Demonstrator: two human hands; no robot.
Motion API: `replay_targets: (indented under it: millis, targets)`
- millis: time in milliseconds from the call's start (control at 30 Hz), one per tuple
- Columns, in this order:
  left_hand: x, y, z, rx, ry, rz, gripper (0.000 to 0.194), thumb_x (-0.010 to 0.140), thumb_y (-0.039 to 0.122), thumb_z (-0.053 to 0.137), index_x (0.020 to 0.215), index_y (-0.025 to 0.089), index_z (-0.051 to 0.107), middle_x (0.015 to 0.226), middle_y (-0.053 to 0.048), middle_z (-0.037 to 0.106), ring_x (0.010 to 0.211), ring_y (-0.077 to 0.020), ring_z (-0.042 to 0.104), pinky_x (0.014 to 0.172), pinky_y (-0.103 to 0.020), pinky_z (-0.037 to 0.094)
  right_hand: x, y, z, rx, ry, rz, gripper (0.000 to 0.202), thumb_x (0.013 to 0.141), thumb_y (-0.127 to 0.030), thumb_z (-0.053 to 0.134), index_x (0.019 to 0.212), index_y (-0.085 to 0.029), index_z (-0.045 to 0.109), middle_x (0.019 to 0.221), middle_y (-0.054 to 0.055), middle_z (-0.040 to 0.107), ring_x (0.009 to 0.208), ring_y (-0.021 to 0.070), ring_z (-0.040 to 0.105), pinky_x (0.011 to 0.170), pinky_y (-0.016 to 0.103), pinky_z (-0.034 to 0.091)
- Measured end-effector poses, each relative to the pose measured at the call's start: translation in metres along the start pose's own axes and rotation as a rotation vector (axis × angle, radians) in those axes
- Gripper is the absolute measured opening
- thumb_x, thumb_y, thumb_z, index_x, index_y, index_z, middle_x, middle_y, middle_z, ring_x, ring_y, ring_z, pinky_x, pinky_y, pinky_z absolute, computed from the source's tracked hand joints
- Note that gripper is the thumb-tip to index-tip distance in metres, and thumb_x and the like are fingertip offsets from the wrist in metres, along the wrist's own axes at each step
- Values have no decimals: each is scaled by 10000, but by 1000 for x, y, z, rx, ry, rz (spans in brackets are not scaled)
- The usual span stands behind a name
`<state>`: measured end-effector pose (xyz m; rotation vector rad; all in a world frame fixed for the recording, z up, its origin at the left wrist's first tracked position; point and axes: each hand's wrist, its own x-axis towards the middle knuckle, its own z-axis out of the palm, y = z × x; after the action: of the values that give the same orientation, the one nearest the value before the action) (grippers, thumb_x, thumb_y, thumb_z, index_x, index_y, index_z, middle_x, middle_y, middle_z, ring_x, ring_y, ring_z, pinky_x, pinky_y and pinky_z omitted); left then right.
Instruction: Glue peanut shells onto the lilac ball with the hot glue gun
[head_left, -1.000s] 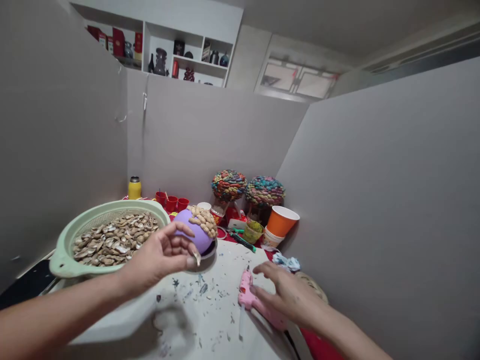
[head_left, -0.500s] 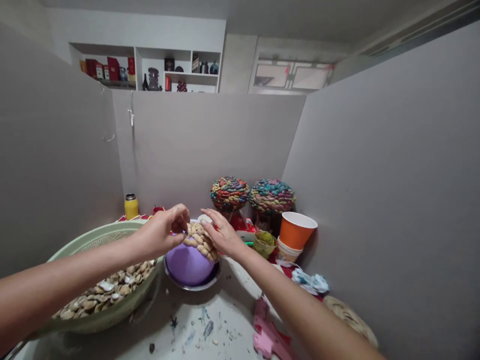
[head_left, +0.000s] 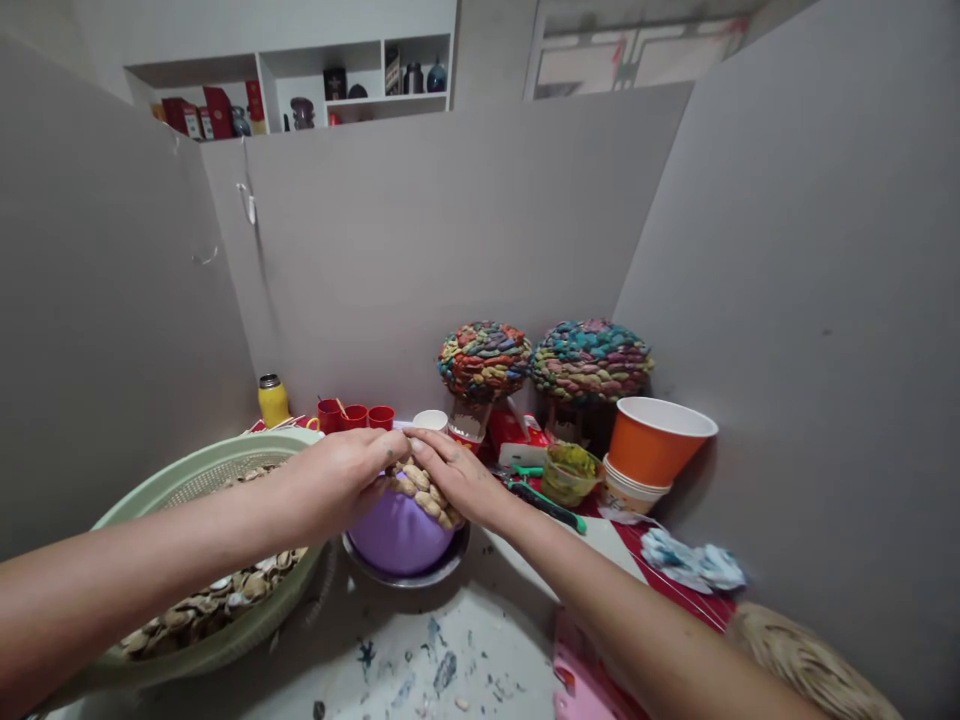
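Observation:
A purple rounded form (head_left: pixel 400 530), like a balloon, sits in a metal bowl (head_left: pixel 444 572) in front of me. Peanut shells (head_left: pixel 426 490) cover part of its upper side in rows. My left hand (head_left: pixel 358 468) is curled at the top of these rows, its fingertips bent inward; whatever they pinch is hidden. Stretched over the right side of the shells lies my right hand (head_left: pixel 459 476), fingers extended and touching the left fingertips. A pink glue gun (head_left: pixel 589 680) lies on the table below my right forearm, partly covered by it.
A green basket (head_left: pixel 142 490) of shells stands at left. Behind are red cups (head_left: pixel 381 418), a white cup (head_left: pixel 431 421) and two colourful mushroom-like caps (head_left: pixel 486 360). To the right are green-handled pliers (head_left: pixel 555 508), an orange bucket (head_left: pixel 651 445) and a stained cloth (head_left: pixel 690 562). Grey partitions (head_left: pixel 435 230) enclose the table.
My left hand has come down from just above the shells onto them, meeting my right hand. My right fingers now lie flatter. The view has tilted down and shifted, revealing red cups and pliers.

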<state>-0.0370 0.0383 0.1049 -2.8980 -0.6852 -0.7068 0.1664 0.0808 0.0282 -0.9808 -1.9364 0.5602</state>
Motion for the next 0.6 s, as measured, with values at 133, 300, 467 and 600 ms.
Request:
replay_targets:
  millis: [133,300,467,600]
  targets:
    - [6,1,3,74,-11,54,102,873,98,424,893,179,482,796,-43,601,703,-154,562,616,-255,429,-1,0,1,5,20,-18,447,967,-475,390,1211,-196,640,1247,113,648,1216,249,554,1066,426,392]
    - [14,7,1,110,-31,103,134,909,108,381,870,173,492,770,-41,606,659,-140,554,589,-242,418,-3,-2,2,11,25,-24,438,969,-456,375,1222,-208,631,1261,113,635,1241,245,532,1083,439,372]
    - [19,6,6,171,-90,107,162,941,142,373,901,146,530,786,-63,629,663,-152,574,588,-253,428,-5,-2,2,9,38,-10,485,963,-463,370,1239,-156,625,1298,151,609,1238,259,530,1082,455,369]
    - [21,5,10,185,-123,104,188,958,148,361,917,139,544,791,-64,631,652,-147,571,581,-250,438,-6,-4,0,9,41,-13,456,968,-455,375,1233,-189,632,1286,128,621,1229,244,540,1077,442,378]
